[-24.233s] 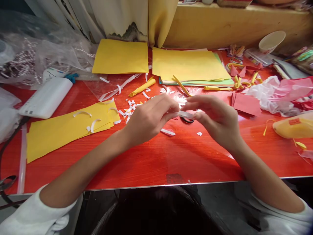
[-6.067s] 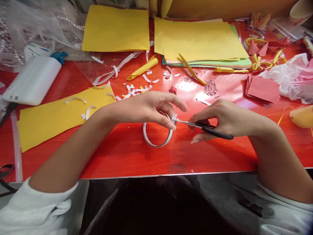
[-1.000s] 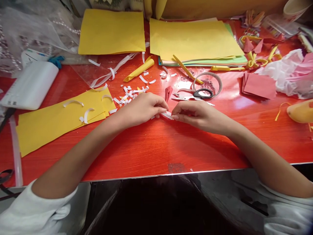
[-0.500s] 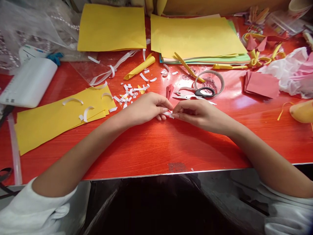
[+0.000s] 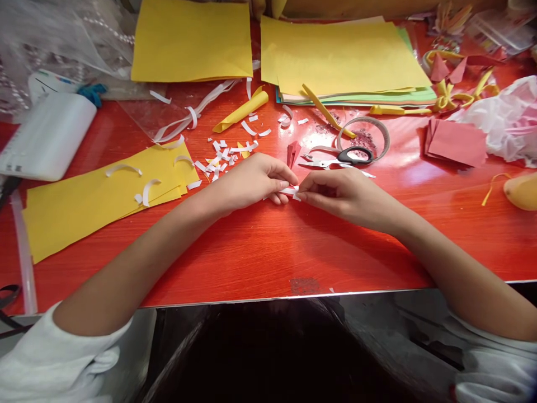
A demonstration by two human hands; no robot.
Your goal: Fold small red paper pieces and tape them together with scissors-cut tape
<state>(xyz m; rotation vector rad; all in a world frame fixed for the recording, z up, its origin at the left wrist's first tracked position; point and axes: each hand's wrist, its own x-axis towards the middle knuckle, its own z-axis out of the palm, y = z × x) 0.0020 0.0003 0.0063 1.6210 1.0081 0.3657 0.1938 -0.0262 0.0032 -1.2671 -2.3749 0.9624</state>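
Near the middle of the red table, my left hand pinches a small white strip between thumb and fingers. My right hand meets it from the right, thumb and forefinger closed on the strip's other end. The fingertips hide part of the strip. Just beyond the hands stands a small folded red paper piece. Scissors with black handles lie behind my right hand, beside a ring of tape. White paper scraps are scattered behind my left hand.
Yellow strips lie at the left, near a white device. Yellow sheets and a paper stack are at the back. A rolled yellow paper lies before them. Red squares and crumpled plastic are at the right.
The view has shifted slightly. Both hands stay close together, and the white strip shows a little more between the fingertips.
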